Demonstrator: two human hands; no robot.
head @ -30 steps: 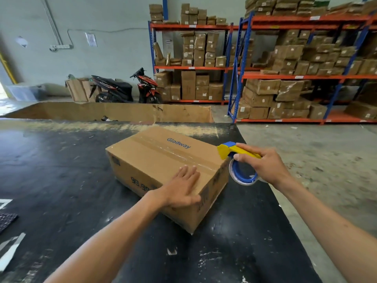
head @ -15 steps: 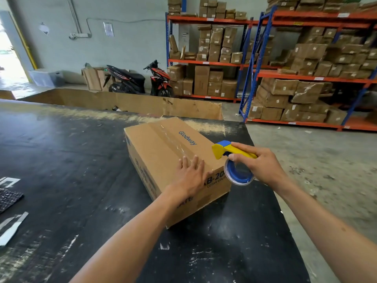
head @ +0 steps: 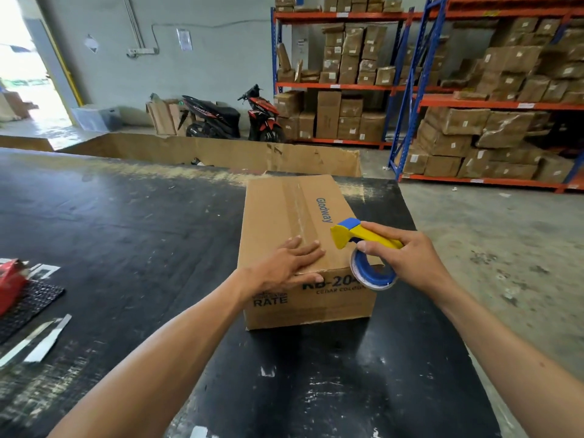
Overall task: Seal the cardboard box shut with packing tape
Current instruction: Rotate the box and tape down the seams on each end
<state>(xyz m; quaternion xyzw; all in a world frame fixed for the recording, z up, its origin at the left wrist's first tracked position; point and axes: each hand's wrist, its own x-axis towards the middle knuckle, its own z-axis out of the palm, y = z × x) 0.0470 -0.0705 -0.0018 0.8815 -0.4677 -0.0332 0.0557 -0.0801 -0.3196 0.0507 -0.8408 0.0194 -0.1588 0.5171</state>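
Observation:
A brown cardboard box printed "Glodway" lies on the black table, its short end facing me. A strip of clear tape runs along the top seam. My left hand rests flat on the near end of the box top, thumb hooked over the front edge. My right hand grips a yellow and blue tape dispenser with a blue-cored roll, held at the box's near right corner, the yellow blade end over the top.
A red object on a dark mat and white strips lie at the table's left. A big open carton stands behind the table. Shelving racks full of boxes and two scooters stand beyond. Concrete floor lies to the right.
The box has turned on the table under my left hand, so its short end now faces me. My right hand with the dispenser has stayed by the near right corner.

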